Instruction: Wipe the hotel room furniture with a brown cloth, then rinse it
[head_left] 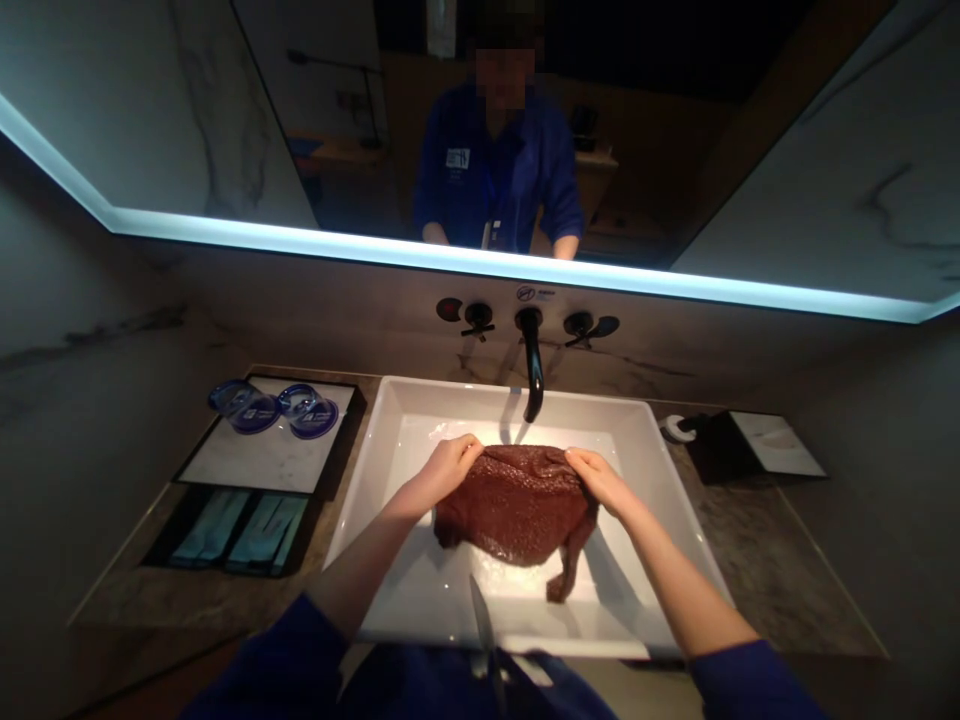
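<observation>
Between my two hands a reddish-brown cloth [517, 510] hangs spread out over the white sink [671, 470]. Its surface looks wet and textured. The upper left corner is pinched in the fingers of my left hand [454, 462]. At the upper right, my right hand [596, 478] grips the opposite corner. One narrow end of the cloth droops lower on the right, near the basin floor. Just behind the cloth, the black faucet [533, 370] reaches out from the wall over the basin.
Two dark tap handles [478, 318] flank the faucet. On the left counter stand glasses on a marble-topped box [262, 450] and a black tray with packets [232, 530]. A dark box with a white top [776, 443] lies right. Above hangs a lit mirror [637, 150] reflecting a person.
</observation>
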